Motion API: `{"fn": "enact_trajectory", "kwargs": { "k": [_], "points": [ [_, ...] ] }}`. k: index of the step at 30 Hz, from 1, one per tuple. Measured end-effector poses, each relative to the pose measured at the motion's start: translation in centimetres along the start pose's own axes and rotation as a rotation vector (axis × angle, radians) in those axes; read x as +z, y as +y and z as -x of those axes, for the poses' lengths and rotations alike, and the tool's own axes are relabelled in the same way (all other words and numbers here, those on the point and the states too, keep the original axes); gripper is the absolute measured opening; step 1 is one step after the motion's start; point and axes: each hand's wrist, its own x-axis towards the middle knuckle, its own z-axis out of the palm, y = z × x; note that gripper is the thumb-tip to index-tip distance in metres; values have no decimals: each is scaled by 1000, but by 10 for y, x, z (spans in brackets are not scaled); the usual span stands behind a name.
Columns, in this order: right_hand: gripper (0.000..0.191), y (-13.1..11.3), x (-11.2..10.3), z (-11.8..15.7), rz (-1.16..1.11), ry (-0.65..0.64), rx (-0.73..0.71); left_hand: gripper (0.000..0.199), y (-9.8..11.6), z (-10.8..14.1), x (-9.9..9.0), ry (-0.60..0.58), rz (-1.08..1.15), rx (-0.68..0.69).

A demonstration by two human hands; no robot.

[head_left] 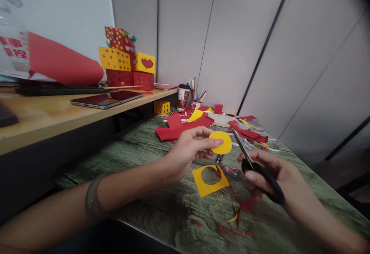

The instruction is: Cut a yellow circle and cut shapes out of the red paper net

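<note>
Between the thumb and fingers of my left hand is a round yellow paper disc, held up above the table. My right hand grips a pair of scissors by the black handles, blades pointing up and away. The blades are just right of the disc, apart from it. Below the disc lies a yellow paper square with a round hole cut out of it. Thin yellow strips and red paper scraps are scattered on the table near my right hand.
Red paper pieces cover the far part of the dark wood-grain table. A paper cup and a pen holder stand behind them. On the raised shelf at left are a tablet and stacked decorated boxes.
</note>
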Motion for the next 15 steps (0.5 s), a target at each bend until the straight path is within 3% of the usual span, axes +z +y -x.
{"fn": "enact_trajectory", "kwargs": {
  "k": [10,15],
  "points": [
    [28,1,3,-3,-43,-185,-166,12,-4,-1,-2,-41,27,-43],
    [31,1,5,-2,-10,-186,-176,14,-5,-1,-3,-66,12,-69]
  ]
}}
